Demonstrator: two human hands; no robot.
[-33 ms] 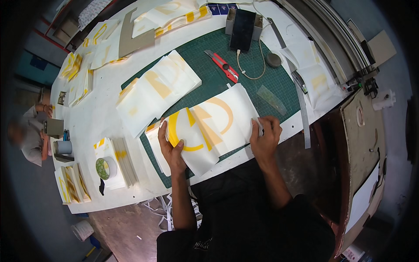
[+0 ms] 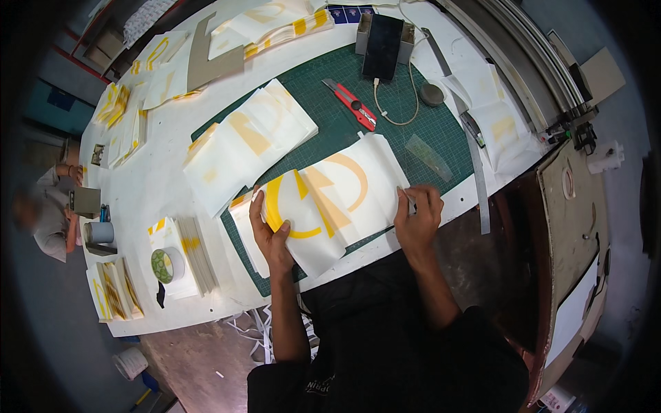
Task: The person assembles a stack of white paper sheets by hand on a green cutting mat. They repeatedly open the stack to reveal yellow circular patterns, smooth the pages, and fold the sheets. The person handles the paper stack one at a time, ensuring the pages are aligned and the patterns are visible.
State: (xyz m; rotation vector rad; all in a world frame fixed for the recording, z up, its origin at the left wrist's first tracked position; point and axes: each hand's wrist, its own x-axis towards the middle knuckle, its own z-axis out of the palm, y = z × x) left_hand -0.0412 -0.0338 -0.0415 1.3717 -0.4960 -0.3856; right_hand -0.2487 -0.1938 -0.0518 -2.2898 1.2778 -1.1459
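A stack of white sheets (image 2: 375,182) printed with yellow and pale orange shapes lies in front of me. At its left, my left hand (image 2: 272,230) grips a folded-over sheet (image 2: 292,206), thumb on top and fingers behind. This sheet curves over the stack, its lower corner hanging towards me. My right hand (image 2: 418,213) is at the stack's right edge, thumb and index finger closed on the paper there. How many sheets it pinches I cannot tell. Beneath lies a green cutting mat (image 2: 310,76). A second stack of printed sheets (image 2: 255,141) rests just beyond, to the left.
A red cutter knife (image 2: 354,107) lies on the mat, near a phone (image 2: 382,48) on a cable. A steel ruler (image 2: 483,199) runs along the right. Paper bundles (image 2: 186,255), one under a tape roll (image 2: 167,265), stand left. Another person (image 2: 51,213) is at the far left edge.
My right thumb and fingers have shifted slightly at the stack's right edge. My left hand and the folded-over sheet look the same.
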